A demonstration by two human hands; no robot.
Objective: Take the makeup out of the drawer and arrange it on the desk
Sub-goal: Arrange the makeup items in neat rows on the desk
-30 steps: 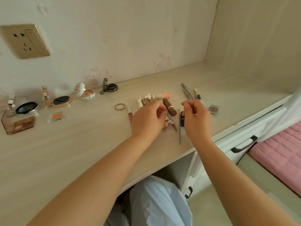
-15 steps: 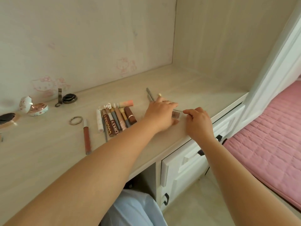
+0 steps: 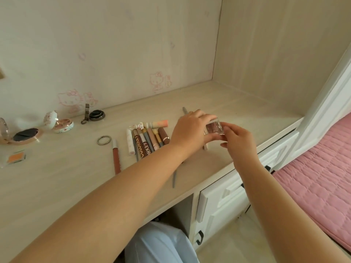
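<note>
Above desk [image 3: 237,103], left hand [image 3: 191,130] and right hand [image 3: 238,137] pinch clear eyeshadow case [image 3: 214,128].

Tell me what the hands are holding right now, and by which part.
Both hands hold one small clear eyeshadow case above the desk. The left hand grips its left edge, the right hand pinches its right edge with the fingers.

The left hand [image 3: 190,130] and its forearm cover the near ends of the lip tubes [image 3: 148,139] and the middle of the grey pencil [image 3: 174,179], so only the pencil's tip shows by the desk [image 3: 57,186] front edge. At the desk's left edge, a clear case [image 3: 2,128] is cut by the picture's border. Printing on the smaller tubes is too small to read.
</note>
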